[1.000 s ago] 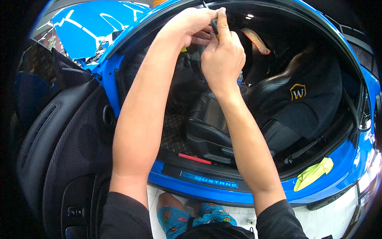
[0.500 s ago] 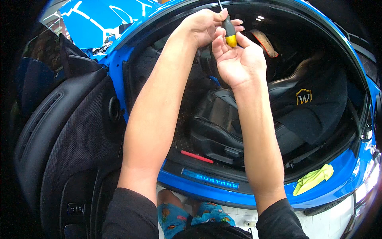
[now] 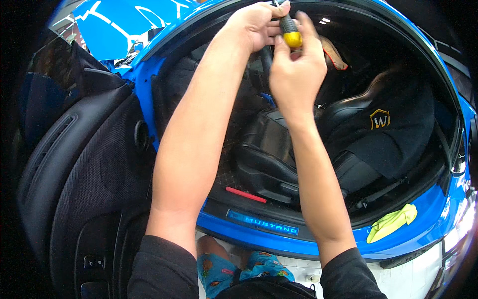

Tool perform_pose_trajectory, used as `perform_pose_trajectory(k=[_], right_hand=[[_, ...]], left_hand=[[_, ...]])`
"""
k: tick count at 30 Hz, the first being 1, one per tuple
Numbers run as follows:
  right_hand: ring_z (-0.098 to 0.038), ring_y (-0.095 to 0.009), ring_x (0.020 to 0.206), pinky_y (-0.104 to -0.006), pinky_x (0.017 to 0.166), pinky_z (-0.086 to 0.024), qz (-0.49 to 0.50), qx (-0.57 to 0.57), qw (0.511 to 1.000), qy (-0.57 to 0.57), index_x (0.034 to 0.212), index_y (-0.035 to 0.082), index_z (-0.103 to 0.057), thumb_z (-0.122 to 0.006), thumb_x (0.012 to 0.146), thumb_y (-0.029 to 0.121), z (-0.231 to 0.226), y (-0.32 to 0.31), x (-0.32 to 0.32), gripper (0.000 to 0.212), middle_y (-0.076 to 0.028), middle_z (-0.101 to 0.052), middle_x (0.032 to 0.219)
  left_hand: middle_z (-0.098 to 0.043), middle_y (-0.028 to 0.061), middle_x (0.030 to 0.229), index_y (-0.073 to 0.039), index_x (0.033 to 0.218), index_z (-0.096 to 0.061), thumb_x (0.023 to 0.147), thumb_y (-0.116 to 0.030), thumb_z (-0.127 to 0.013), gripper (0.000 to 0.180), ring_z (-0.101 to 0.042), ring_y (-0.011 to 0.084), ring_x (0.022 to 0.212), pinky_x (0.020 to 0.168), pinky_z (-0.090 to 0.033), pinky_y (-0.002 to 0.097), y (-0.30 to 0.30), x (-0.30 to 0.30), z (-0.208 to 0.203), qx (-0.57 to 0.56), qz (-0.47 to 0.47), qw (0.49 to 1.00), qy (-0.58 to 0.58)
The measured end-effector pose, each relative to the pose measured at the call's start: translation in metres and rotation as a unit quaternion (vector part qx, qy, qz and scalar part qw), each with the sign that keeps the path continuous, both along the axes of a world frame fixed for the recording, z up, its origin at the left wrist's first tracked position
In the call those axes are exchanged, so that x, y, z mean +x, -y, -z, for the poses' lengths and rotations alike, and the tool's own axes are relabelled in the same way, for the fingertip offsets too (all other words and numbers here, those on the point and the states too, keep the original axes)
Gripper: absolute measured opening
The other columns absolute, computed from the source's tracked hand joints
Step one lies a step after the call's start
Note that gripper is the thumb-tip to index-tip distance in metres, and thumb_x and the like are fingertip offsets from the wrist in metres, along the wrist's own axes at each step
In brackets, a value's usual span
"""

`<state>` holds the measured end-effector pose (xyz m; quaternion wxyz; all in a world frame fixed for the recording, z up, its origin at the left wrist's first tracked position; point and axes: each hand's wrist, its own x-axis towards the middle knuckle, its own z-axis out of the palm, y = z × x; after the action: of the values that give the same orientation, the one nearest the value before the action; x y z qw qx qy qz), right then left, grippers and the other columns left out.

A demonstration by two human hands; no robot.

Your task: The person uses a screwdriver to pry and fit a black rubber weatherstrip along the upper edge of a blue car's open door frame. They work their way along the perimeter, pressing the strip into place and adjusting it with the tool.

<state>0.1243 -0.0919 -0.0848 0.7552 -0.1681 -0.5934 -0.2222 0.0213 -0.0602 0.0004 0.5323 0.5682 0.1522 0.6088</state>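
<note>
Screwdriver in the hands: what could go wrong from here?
The screwdriver is raised near the top of the doorway, its tip not in view; a slip might scratch the blue car body or nick the left hand, whose thumb is beside the shaft.
If dropped, it could mark the black seat inside.
The red stick lies by the door sill and might get knocked.

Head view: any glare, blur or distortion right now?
Head view: white light streaks on the blue panel, upper left; head view: glare on the blue bodywork, right; head view: right hand looks slightly blurred; head view: fisheye bends the door sill, corners go black.
</note>
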Motion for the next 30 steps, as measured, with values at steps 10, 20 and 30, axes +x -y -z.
perform_pose_trajectory(k=[10, 20, 30], right_hand=[[-0.055, -0.016, 0.070, -0.0309, 0.062, -0.047, -0.550, -0.316, 0.769, -0.079, 0.107, 0.000, -0.050, -0.043, 0.108, 0.028, -0.022, -0.008, 0.026, 0.029, -0.011, -0.056, 0.086], [-0.064, -0.029, 0.077, -0.0407, 0.066, -0.052, 0.070, 0.015, 0.996, 0.045, 0.118, 0.005, -0.057, -0.071, 0.091, 0.018, -0.008, -0.006, 0.031, 0.033, -0.014, -0.060, 0.096], [-0.052, -0.013, 0.071, -0.0266, 0.059, -0.047, -0.658, -0.375, 0.652, -0.048, 0.119, 0.002, -0.053, -0.035, 0.111, 0.029, -0.037, 0.016, 0.039, 0.033, -0.014, -0.060, 0.095]], left_hand=[[-0.062, 0.0258, 0.125, -0.002, 0.109, -0.056, 0.107, -0.019, -0.042, 0.022, -0.064, 0.0355, 0.112, 0.096, -0.055, 0.0494, -0.017, 0.010, 0.029, 0.100, 0.183, 0.974, 0.091], [-0.067, 0.0134, 0.099, -0.004, 0.111, -0.058, 0.104, -0.014, -0.053, 0.014, -0.068, 0.0249, 0.094, 0.080, -0.057, 0.0370, -0.007, 0.007, -0.003, 0.016, 0.093, 0.996, 0.009], [-0.067, 0.0144, 0.109, -0.003, 0.118, -0.058, 0.105, -0.023, -0.053, 0.025, -0.068, 0.0227, 0.092, 0.080, -0.056, 0.0390, -0.018, 0.016, 0.033, 0.144, 0.164, 0.971, 0.099]])
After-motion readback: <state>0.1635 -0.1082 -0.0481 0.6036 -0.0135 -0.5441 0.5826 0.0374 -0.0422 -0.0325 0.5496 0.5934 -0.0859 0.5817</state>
